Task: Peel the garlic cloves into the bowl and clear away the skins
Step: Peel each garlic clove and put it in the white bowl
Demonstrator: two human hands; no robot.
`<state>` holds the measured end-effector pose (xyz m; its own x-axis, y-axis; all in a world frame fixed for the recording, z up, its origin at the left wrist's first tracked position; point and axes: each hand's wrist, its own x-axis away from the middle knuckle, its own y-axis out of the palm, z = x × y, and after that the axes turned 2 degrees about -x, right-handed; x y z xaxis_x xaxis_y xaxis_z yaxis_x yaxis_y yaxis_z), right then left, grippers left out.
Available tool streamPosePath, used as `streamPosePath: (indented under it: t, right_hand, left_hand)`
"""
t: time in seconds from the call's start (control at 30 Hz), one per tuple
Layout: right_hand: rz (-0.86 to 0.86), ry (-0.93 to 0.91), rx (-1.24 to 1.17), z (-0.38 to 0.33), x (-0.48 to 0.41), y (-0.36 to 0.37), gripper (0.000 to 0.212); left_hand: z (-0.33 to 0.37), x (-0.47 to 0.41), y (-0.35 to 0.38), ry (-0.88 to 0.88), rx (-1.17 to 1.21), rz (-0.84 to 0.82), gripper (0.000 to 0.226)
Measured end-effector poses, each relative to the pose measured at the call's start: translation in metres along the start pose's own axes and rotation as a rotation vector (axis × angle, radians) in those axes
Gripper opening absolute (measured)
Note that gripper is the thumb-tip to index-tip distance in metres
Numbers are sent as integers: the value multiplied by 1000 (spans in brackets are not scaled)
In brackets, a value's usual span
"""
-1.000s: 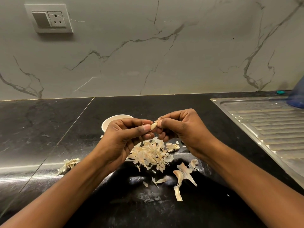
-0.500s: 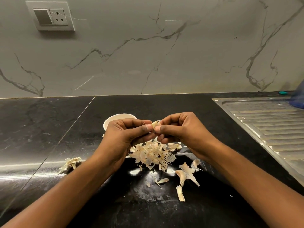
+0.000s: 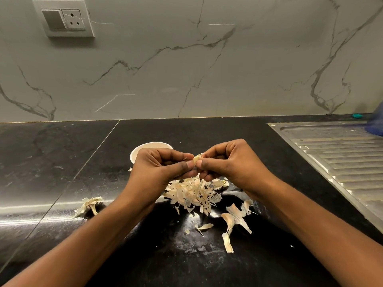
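Both hands pinching one garlic clove just above skin pile, left hand steadying, right hand picking at papery skin. Clove looking tiny, light, probably slippery; best gripping by ends. Bowl sitting behind left hand.

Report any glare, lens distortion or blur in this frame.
Head view: a bright glare streak crosses the black countertop at left; wide-angle distortion tilts the switch plate at top left; the garlic clove and the skin pile are in focus, with no motion blur visible.
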<state>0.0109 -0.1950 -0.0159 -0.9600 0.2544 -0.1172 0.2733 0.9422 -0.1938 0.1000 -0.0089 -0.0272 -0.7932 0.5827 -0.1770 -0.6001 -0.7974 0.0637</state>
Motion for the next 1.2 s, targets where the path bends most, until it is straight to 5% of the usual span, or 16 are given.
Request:
streamPosePath:
  t: [0.53, 0.8, 1.2]
  right_hand:
    - [3, 29, -79, -1, 1, 1, 4]
    - [-31, 107, -146, 1, -2, -4, 7]
    - [-48, 82, -141, 1, -6, -11, 13]
  left_hand:
    - [-1, -3, -2, -81, 47, -42, 29]
    - [-5, 2, 0, 157, -286, -55, 28]
    - [-4, -6, -4, -87, 97, -88, 31]
